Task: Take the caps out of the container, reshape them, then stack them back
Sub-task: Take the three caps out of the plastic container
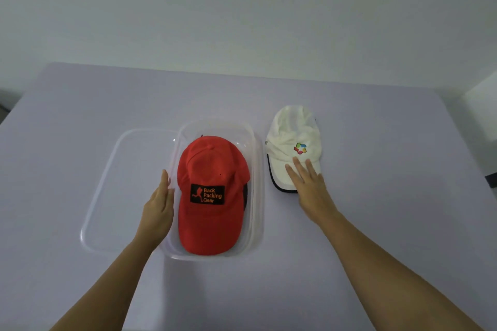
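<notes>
A red cap (212, 169) with a black "Back Packing Gear" patch lies in the clear plastic container (256, 158), brim toward me. A dark cap edge (244, 191) peeks out beneath it on the right. My left hand (158, 209) rests flat against the container's left wall, fingers straight, holding nothing. To the right of the container a crumpled white cap (291, 137) with a coloured logo lies on the table. My right hand (308, 185) is spread open over its dark-edged brim, fingertips touching the fabric.
The container's clear lid (107, 191) lies flat on the table, tucked under the container's left side. The table (376, 223) is covered in pale lilac. A white object (481, 99) and a dark edge sit at the far right border.
</notes>
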`<state>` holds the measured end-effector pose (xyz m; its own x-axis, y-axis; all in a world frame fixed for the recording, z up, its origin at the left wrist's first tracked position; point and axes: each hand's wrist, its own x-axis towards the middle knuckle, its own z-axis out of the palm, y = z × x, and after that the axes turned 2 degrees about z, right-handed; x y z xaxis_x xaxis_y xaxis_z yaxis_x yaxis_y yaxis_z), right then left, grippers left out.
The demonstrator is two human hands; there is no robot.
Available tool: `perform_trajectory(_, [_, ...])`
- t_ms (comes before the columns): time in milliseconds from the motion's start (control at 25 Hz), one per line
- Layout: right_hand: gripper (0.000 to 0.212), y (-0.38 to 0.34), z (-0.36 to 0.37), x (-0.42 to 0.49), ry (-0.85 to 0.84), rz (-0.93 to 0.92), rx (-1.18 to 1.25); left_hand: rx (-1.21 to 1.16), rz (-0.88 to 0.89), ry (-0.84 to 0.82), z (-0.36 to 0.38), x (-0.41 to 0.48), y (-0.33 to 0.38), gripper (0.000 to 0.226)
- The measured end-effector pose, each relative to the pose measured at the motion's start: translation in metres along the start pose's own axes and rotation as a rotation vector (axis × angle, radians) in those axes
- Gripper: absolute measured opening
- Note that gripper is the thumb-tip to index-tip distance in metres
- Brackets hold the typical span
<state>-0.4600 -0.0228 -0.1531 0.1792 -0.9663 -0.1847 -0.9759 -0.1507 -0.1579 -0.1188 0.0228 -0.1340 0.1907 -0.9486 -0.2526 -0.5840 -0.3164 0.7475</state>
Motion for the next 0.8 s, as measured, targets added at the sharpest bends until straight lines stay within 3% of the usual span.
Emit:
perform_trajectory(280, [0.081, -0.011, -0.040, 0.075, -0.266, -0.008, -0.063, 0.002, 0.003, 0.008, 0.002, 0.004, 0.002, 0.052])
perform_trajectory(440, [0.061, -0.081, -0.062, 0.043, 0.085, -0.231, 0.324, -0.004, 0.028, -0.009, 0.000, 0.003, 0.003, 0.051])
perform_trajectory(520, [0.053, -0.123, -0.052, 0.009, 0.006, -0.454, 0.388, -0.017, 0.022, -0.010, -0.001, 0.002, 0.004, 0.051])
perform_trajectory(560, [0.057, -0.139, -0.043, -0.006, -0.111, -0.519, 0.318, -0.026, 0.019, -0.012, -0.001, 0.001, 0.005, 0.051])
perform_trajectory(640, [0.086, -0.160, -0.026, -0.021, -0.345, -0.455, 0.105, -0.034, 0.022, -0.020, -0.002, -0.001, 0.007, 0.051])
perform_trajectory(800, [0.116, -0.176, -0.022, -0.012, -0.386, -0.376, -0.174, -0.034, 0.024, -0.021, -0.003, -0.004, 0.010, 0.051])
